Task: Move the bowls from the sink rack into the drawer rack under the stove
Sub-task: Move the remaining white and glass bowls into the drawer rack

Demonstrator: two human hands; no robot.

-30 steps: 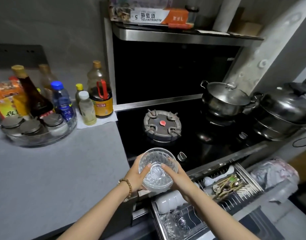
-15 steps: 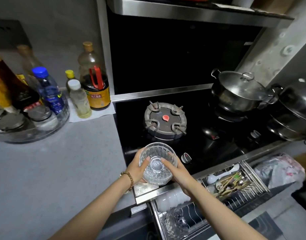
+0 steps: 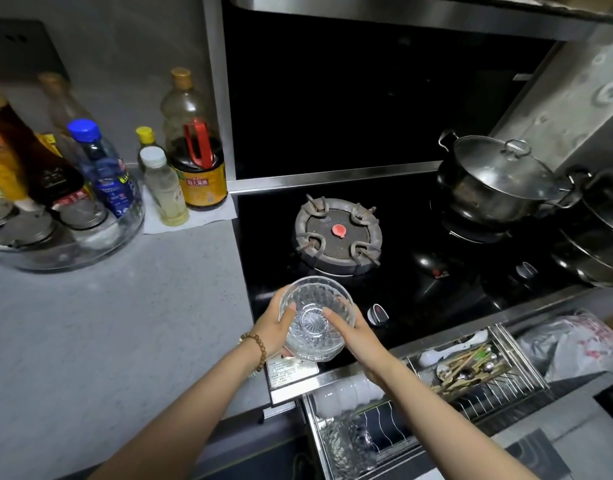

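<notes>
Glass bowl (image 3: 315,323): gripped on both sides by left hand (image 3: 274,329) and right hand (image 3: 358,336), above open drawer rack (image 3: 506,386).

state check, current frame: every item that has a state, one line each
glass bowl: held in both hands above the stove's front edge
left hand: gripping the bowl
right hand: gripping the bowl
drawer rack: pulled open, partly loaded
steel pot: lid on
front burner: no flame visible
white-capped bottle: capped
</notes>
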